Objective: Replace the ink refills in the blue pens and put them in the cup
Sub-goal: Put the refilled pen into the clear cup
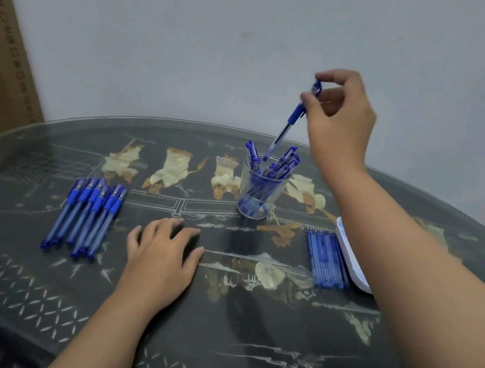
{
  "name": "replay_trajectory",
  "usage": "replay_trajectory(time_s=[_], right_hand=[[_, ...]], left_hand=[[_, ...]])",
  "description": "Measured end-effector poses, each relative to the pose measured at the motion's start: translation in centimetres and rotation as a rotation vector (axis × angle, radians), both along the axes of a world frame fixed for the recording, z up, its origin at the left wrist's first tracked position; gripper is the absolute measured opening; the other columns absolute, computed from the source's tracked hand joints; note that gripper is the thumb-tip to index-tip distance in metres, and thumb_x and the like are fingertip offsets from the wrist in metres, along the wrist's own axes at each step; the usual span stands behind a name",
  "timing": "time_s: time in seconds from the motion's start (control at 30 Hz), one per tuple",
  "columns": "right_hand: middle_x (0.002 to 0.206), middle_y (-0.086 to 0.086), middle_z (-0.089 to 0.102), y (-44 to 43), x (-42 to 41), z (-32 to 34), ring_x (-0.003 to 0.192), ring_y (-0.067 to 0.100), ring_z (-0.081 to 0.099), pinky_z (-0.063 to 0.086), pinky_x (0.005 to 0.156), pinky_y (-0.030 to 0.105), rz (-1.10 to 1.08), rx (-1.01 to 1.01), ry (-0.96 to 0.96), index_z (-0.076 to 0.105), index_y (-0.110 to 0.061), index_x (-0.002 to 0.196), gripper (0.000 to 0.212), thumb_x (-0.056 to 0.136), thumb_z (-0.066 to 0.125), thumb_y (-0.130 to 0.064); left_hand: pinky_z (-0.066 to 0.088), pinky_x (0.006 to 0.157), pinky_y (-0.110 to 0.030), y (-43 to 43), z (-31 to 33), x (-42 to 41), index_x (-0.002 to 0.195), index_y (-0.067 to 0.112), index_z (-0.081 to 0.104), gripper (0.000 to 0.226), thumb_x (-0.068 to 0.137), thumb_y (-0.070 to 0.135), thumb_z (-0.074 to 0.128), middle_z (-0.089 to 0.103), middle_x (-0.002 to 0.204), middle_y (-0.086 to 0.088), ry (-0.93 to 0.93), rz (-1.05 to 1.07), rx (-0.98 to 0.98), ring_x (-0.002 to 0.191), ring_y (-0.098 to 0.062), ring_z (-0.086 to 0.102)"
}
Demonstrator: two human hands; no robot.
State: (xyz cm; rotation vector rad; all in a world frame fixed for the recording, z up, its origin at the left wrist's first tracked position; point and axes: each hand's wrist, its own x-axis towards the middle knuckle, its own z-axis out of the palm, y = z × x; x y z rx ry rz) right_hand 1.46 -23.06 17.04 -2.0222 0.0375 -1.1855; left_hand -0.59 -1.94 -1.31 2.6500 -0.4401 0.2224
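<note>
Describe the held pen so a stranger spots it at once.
On the dark table, find the clear cup of pens. Just above it, the right hand pinches one blue pen, the only one in the air, tip down toward the cup.

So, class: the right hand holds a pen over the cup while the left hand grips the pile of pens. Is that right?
Not quite. The head view shows the left hand resting flat on the table, beside the pile of pens and apart from it. The right hand does hold a pen over the cup.
</note>
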Motion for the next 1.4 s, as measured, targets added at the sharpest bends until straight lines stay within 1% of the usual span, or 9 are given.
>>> replay_trajectory(time_s=[0.23,0.5,0.7,0.87,1.07,1.13,1.23,1.33,1.4], right_hand=[[0.073,-0.006,0.062,0.0,2.1,-2.7,0.080,0.016,0.064,0.054,0.082,0.038,0.011,-0.087,0.277,0.060,-0.020,0.105,0.016,0.092,0.067,-0.016],[0.072,-0.006,0.066,-0.3,3.3,-4.6,0.077,0.016,0.065,0.055,0.074,0.036,-0.025,-0.242,0.483,0.063,-0.019,0.100,0.012,0.092,0.067,-0.026],[0.093,0.007,0.070,0.4,4.1,-4.6,0.090,0.027,0.064,0.055,0.081,0.045,-0.039,-0.384,0.661,0.062,-0.018,0.104,0.014,0.096,0.058,-0.029],[0.099,0.003,0.071,0.4,3.3,-4.5,0.093,0.024,0.062,0.050,0.085,0.038,-0.049,-0.379,0.588,0.060,-0.018,0.113,0.022,0.096,0.058,-0.032],[0.094,-0.010,0.062,2.1,-1.6,-6.2,0.097,0.019,0.058,0.034,0.081,0.026,-0.074,-0.202,0.207,0.060,-0.019,0.110,0.018,0.094,0.057,-0.012],[0.087,-0.013,0.060,3.8,-3.7,-7.3,0.090,0.017,0.058,0.038,0.081,0.027,-0.076,-0.124,0.132,0.061,-0.021,0.104,0.019,0.092,0.059,-0.007],[0.085,-0.010,0.062,6.7,-5.3,-9.5,0.080,0.010,0.059,0.046,0.076,0.027,-0.002,0.003,0.191,0.061,-0.023,0.095,0.021,0.089,0.061,-0.004],[0.084,-0.004,0.066,9.8,-4.8,-11.7,0.077,0.006,0.059,0.043,0.070,0.018,0.077,0.045,0.370,0.064,-0.023,0.090,0.020,0.087,0.063,-0.003],[0.083,-0.002,0.068,12.2,-3.7,-12.9,0.078,0.010,0.061,0.045,0.073,0.022,0.131,0.023,0.518,0.069,-0.020,0.090,0.015,0.088,0.064,-0.006]], left_hand=[[0.009,0.116,-0.043,-0.1,0.0,0.0,0.130,0.040,0.051,0.037,0.096,0.051,0.042,0.039,0.144,0.011,0.004,0.000,-0.005,0.138,-0.013,0.026],[0.007,0.116,-0.042,-0.1,-0.1,0.0,0.131,0.041,0.049,0.037,0.097,0.051,0.040,0.037,0.145,0.012,-0.001,0.006,-0.006,0.139,-0.012,0.024],[0.007,0.117,-0.042,-0.1,-0.2,0.0,0.131,0.040,0.049,0.037,0.097,0.052,0.040,0.036,0.146,0.012,-0.007,0.002,-0.006,0.139,-0.012,0.023],[0.007,0.117,-0.042,0.1,-0.2,0.1,0.132,0.041,0.049,0.038,0.097,0.052,0.040,0.036,0.146,0.013,-0.008,0.000,-0.026,0.139,-0.011,0.023],[0.004,0.118,-0.039,0.1,0.3,-0.1,0.132,0.039,0.049,0.036,0.098,0.049,0.041,0.036,0.145,0.013,0.049,-0.021,-0.068,0.139,-0.010,0.023],[0.007,0.116,-0.035,0.8,0.7,-0.2,0.130,0.038,0.051,0.034,0.098,0.045,0.043,0.039,0.142,0.014,0.033,-0.027,-0.113,0.137,-0.009,0.027],[0.018,0.111,-0.034,3.5,1.3,0.1,0.122,0.033,0.059,0.027,0.096,0.036,0.052,0.049,0.130,0.014,-0.068,0.042,-0.232,0.128,-0.009,0.040],[0.035,0.102,-0.044,7.6,1.5,0.6,0.110,0.024,0.068,0.020,0.090,0.021,0.063,0.060,0.115,0.007,-0.176,0.207,-0.394,0.113,-0.019,0.055],[0.042,0.098,-0.048,10.4,1.1,0.9,0.108,0.019,0.069,0.020,0.088,0.014,0.065,0.063,0.113,-0.001,-0.175,0.311,-0.448,0.108,-0.027,0.058]])
